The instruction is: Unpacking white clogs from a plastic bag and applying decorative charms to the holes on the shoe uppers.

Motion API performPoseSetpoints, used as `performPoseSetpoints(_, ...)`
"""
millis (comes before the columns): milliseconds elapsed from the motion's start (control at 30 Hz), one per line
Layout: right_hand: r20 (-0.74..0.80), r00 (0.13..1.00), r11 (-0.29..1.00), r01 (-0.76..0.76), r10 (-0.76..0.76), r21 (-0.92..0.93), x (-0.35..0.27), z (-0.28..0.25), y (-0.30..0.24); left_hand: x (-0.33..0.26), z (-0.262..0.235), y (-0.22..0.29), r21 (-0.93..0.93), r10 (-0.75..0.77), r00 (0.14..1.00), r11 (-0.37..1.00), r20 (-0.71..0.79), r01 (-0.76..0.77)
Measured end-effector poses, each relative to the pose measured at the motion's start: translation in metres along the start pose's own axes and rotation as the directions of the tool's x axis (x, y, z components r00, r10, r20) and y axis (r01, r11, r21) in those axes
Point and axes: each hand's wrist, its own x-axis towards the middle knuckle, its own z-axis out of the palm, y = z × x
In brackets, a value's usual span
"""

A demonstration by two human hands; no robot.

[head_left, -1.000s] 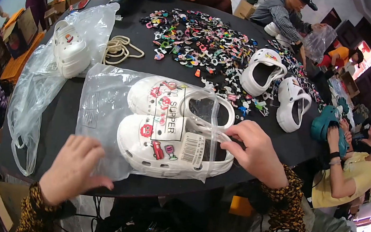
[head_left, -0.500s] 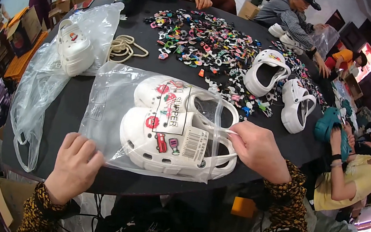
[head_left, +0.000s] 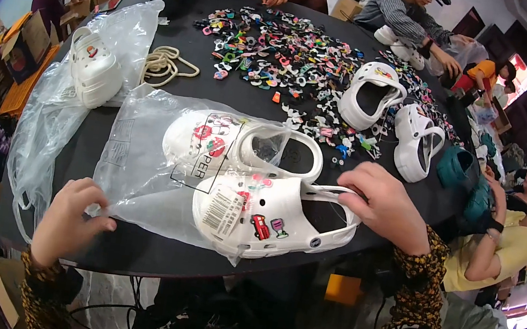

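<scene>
A white clog [head_left: 271, 223] with red and purple charms lies half out of a clear plastic bag [head_left: 144, 184], at the table's near side. Closed on that clog's heel strap is my right hand [head_left: 383, 206]. Behind it, the second white clog [head_left: 201, 145], with red charms, has its toe inside the bag and its heel end past the bag's mouth. A barcode label [head_left: 222, 211] sits on the bag over the near clog's toe. My left hand [head_left: 71, 221] is at the bag's left corner, thumb and fingers apart, a bit of plastic showing between them.
Loose shoe charms [head_left: 287, 52] are heaped across the table's middle. Two white clogs [head_left: 369, 98] stand at the right. At the left, another white clog [head_left: 95, 68] rests on clear plastic [head_left: 50, 133] beside a coiled cord [head_left: 168, 65]. Co-workers sit around the table.
The near clog has slid right, partly out of the bag, with my right hand moving from the bag's mouth to its heel strap. My left hand's fingers have spread at the bag's corner.
</scene>
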Motion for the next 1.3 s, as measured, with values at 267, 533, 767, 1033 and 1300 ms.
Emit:
performPoseSetpoints(267, 0.052, 0.979, 0.965, 0.182, -0.195, 0.186, 0.033, 0.017, -0.009, 0.026, 0.000, -0.034, -0.233, -0.316, 0.946, 0.928, -0.076, 0.292)
performPoseSetpoints(533, 0.131, 0.960, 0.882, 0.166, -0.247, 0.441, 0.047, 0.029, -0.009, 0.037, 0.021, -0.057, -0.160, -0.276, 0.955, 0.953, -0.104, 0.258)
performPoseSetpoints(767, 0.185, 0.938, 0.823, 0.147, -0.292, 0.549, 0.057, 0.032, -0.004, 0.049, 0.023, -0.060, -0.184, -0.343, 0.934, 0.929, -0.104, 0.320)
performPoseSetpoints(1033, 0.188, 0.852, 0.731, 0.282, -0.488, 0.621, 0.063, 0.042, -0.027, 0.060, 0.026, -0.072, -0.125, -0.346, 0.930, 0.935, -0.122, 0.332)
performPoseSetpoints(1300, 0.116, 0.810, 0.787, 0.509, -0.576, 0.349, 0.060, 0.050, -0.026, 0.066, 0.028, -0.074, -0.128, -0.361, 0.929, 0.928, -0.080, 0.349)
